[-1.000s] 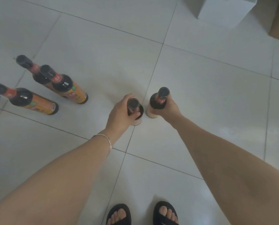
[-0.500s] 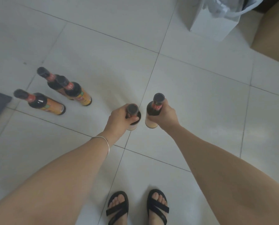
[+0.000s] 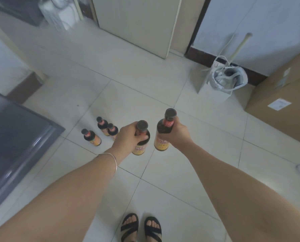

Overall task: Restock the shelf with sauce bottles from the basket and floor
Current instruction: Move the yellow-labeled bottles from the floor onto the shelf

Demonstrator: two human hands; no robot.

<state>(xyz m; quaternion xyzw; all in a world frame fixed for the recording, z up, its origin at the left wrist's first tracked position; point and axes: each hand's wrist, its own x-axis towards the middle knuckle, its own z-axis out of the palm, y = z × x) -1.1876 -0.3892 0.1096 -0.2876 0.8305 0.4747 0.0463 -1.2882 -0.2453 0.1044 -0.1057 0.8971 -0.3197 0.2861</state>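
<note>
While both arms are reaching forward, the left hand [image 3: 128,137] is gripping a sauce bottle [image 3: 140,147] at its shoulder, fingers curled round it below the cap. The right hand [image 3: 179,135] is clasping a second sauce bottle [image 3: 163,131] at the neck. Both are hanging upright, long axes near vertical, just beside each other and seemingly clear of the tiled floor [image 3: 163,95]. Three more sauce bottles [image 3: 103,126] are standing on the tiles, nearer the left hand. No shelf is showing, so the carry is likely heading out of view.

soft, dim, bluish indoor light, faint shadows, wide-angle bending at the edges, perhaps slight motion blur
</note>
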